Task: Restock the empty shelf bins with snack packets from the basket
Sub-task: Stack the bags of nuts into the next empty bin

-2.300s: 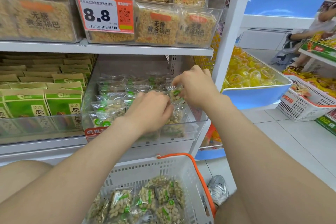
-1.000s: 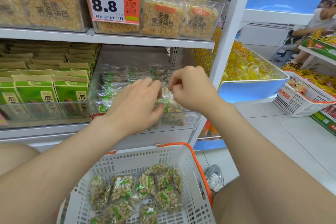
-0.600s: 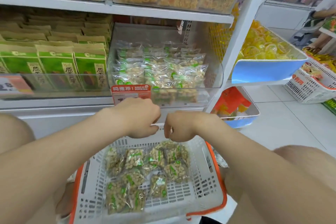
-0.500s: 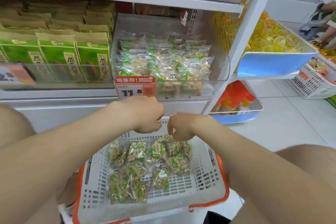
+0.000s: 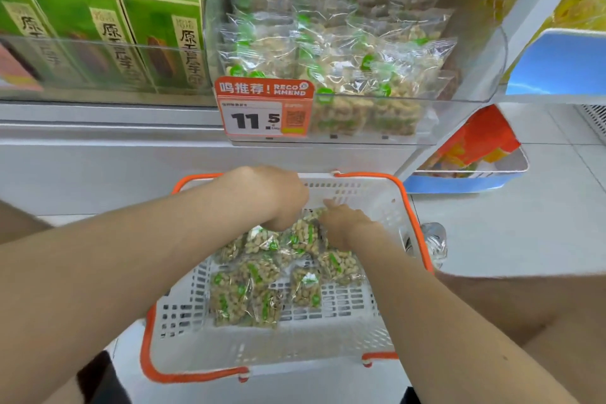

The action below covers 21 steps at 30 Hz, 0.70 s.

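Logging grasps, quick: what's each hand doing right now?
Left hand: fingers curled down into the basket; grip hidden, cannot tell.
Right hand: pinching a snack packet.

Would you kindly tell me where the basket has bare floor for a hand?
Bare floor lies between the packets and the near wall of the basket, and in its near left corner. The far middle is crowded, with left hand and right hand among packets.

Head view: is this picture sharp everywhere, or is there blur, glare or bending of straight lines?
Head view: the price tag reads sharply; the green boxes look hazy behind a glossy clear front; the shelf upright leans strongly, a wide-angle effect; light is even, with soft shadow only in the basket.
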Each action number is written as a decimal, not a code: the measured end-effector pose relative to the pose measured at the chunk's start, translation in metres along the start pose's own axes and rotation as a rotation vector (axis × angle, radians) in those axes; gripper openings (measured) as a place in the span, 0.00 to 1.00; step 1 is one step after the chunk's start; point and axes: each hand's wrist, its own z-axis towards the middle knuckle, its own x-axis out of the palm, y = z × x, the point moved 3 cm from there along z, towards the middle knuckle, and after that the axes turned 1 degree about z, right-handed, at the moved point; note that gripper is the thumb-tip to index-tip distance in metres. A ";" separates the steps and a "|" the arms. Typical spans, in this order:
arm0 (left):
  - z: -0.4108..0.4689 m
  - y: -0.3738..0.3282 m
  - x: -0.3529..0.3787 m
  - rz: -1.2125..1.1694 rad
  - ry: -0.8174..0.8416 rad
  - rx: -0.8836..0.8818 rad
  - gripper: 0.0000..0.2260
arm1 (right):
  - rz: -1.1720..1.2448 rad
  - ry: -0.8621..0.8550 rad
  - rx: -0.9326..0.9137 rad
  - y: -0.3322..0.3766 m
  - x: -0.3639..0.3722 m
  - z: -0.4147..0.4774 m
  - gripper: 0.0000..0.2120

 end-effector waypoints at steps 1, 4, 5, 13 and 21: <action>0.002 0.003 0.005 0.001 0.010 -0.010 0.08 | 0.013 0.011 0.024 0.000 0.005 0.007 0.33; 0.006 0.010 0.013 -0.012 0.023 -0.039 0.08 | 0.045 0.057 0.026 0.005 0.002 0.010 0.26; 0.006 0.012 0.015 -0.021 0.026 -0.045 0.08 | 0.030 0.062 0.013 0.007 -0.001 0.010 0.22; 0.006 0.017 0.016 -0.042 0.028 -0.041 0.10 | 0.122 -0.367 -0.105 0.018 -0.030 -0.008 0.07; -0.017 0.016 0.013 -0.250 0.014 -0.024 0.34 | 0.834 -0.452 -0.029 0.022 -0.072 -0.068 0.06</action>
